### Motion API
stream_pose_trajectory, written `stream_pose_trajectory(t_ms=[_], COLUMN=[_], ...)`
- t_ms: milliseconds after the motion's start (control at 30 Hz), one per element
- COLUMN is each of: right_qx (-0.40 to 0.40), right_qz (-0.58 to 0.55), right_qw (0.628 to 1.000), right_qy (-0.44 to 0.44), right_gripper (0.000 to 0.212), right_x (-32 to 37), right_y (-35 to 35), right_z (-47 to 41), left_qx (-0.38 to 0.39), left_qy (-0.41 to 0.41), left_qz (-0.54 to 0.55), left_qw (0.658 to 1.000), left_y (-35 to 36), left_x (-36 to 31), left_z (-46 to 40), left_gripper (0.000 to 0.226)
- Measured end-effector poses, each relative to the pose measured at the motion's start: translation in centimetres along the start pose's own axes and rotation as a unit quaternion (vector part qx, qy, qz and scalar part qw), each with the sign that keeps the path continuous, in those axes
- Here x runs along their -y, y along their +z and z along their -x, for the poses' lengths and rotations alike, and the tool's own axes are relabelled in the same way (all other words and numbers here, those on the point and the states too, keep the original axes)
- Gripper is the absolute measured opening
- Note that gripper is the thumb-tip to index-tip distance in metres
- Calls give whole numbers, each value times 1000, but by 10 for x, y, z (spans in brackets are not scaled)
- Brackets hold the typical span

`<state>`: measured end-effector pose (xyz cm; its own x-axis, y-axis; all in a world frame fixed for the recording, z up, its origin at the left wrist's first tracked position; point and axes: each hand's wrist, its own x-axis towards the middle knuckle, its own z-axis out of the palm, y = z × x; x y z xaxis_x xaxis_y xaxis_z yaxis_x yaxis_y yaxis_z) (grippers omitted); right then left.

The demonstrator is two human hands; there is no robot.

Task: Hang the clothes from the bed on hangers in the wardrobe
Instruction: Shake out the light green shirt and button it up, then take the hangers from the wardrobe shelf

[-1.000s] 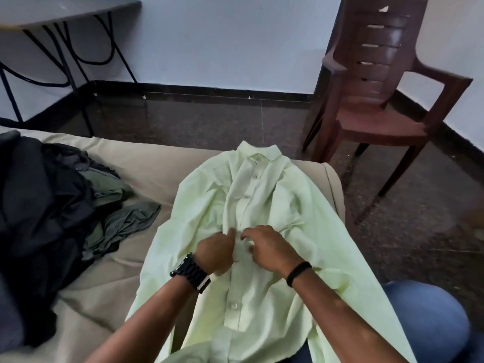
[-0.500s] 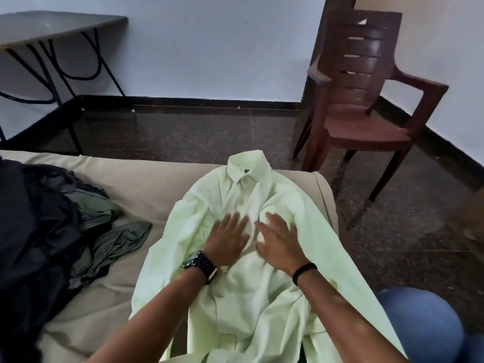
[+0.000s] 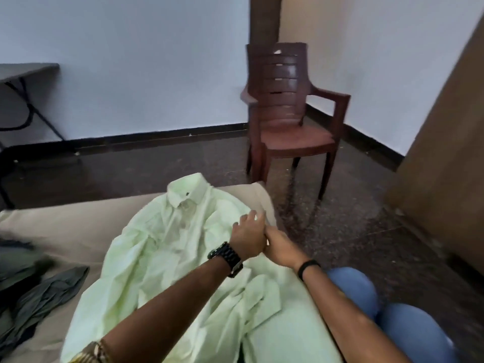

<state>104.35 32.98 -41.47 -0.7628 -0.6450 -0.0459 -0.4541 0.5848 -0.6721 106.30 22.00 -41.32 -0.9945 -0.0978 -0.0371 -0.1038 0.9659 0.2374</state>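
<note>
A light green shirt (image 3: 170, 258) lies face up on the beige bed (image 3: 65, 231), collar toward the far edge. My left hand (image 3: 248, 234), with a black watch on its wrist, reaches over the shirt's right shoulder with its fingers stretched out and blurred. My right hand (image 3: 281, 247) sits right behind it at the shirt's right edge. Its fingers are hidden by the left hand, so its hold cannot be told. No hanger is in view.
Dark and olive clothes (image 3: 39, 292) lie on the bed at the left. A brown plastic chair (image 3: 288, 127) stands on the dark floor beyond the bed. A tall brown panel (image 3: 445, 153) rises at the right. A table (image 3: 26, 72) is at far left; my knees (image 3: 392, 323) are in blue jeans.
Both hands left the shirt's button line, flattened on its chest, then moved right to its right shoulder. The view swung right and up.
</note>
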Motion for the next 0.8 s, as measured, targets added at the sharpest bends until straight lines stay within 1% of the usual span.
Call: stream_pose_trajectory(t_ms=[67,133,267,367,467,567,633,733,800], right_qx=[-66,-126,-203,-235,-238,-248,-264,-297,-307], right_qz=[-54,-83,-110,-107,-119,-127,-115,-103,-87], right_qw=[996,984,951,929,908,883,877,872,868], right_qy=[26,93,207,265,324,378,385,375,382], right_gripper=[48,47,42,40,45,51,53,51,47], right_x=[-31,-73,-166,-230,-277,-292,-288,-261,-235], right_y=[-37,-72,-131,-174,-221,-272,-313,-372,-419], right_z=[15,32,56,68,78,94,104,122,138], left_qx=[-5,-4,8,31,81,125,126,125,134], left_qy=[63,121,230,276,287,300,314,327,333], left_qz=[22,22,-5,4,17,32,36,42,49], left_qw=[998,992,973,961,954,945,940,936,932], left_y=[0,6,35,62,77,65,42,-9,-56], left_x=[-48,-100,-199,-269,-325,-374,-409,-459,-493], left_z=[-26,-55,-119,-166,-200,-211,-216,-221,-222], left_gripper=[66,62,62,59,59,60,59,59,58])
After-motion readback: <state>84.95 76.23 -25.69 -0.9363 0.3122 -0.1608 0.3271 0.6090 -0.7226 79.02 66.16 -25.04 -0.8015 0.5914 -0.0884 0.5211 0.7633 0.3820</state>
